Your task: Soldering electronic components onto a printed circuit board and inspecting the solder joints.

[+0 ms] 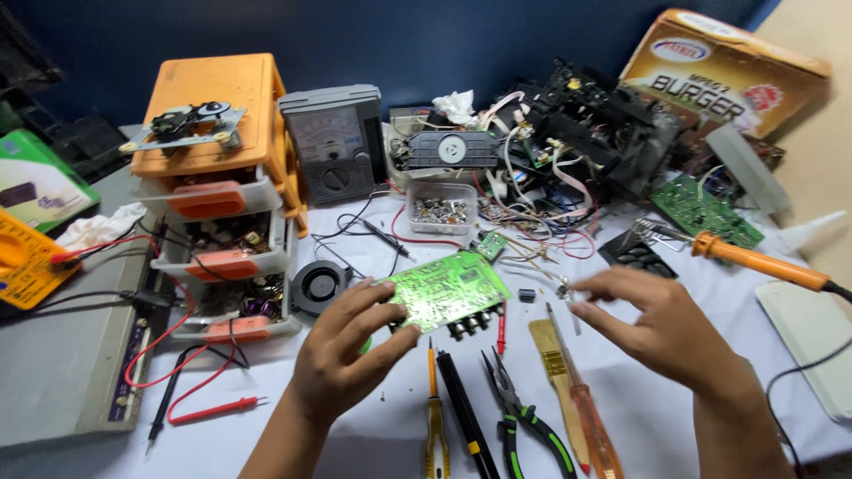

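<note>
From the head camera, the left hand (342,359) holds a green circuit board (448,288) by its near-left edge, fingers (368,306) closed around it, tilted just above the white-covered tabletop (373,435). The right hand (657,324) hovers beside the board, apart from it, fingertips (586,297) pinched together on what may be a small component; it is too blurred to be sure. Below the hands lie pliers (524,417), a brush (555,364) and a screwdriver (586,408). An orange soldering iron (763,262) rests just right of the right hand. The one-sided grip could let the board tip or slip onto the tools, and a sweep of the right wrist could brush the iron.
</note>
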